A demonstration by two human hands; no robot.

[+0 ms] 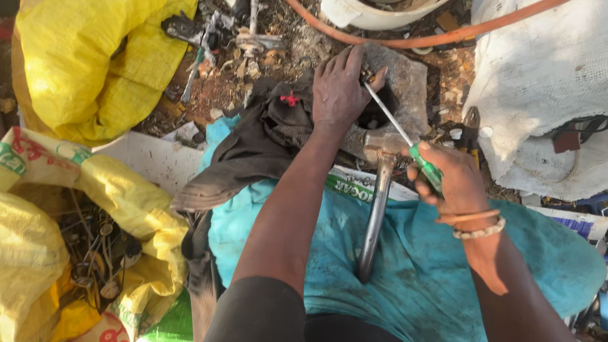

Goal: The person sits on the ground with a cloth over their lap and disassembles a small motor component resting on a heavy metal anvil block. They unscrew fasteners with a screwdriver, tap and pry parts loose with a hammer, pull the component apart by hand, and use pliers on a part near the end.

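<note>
Right hand [453, 180] grip closed on green-handled screwdriver [405, 142], left hand [339, 88] grip unclear, pressed on stone [408, 88]

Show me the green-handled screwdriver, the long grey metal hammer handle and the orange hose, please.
green-handled screwdriver [428, 170]: head view, on the translucent green handle in the right hand.
long grey metal hammer handle [375, 218]: head view, on the middle of the shaft.
orange hose [443, 37]: head view, on the curve near the top.
</note>
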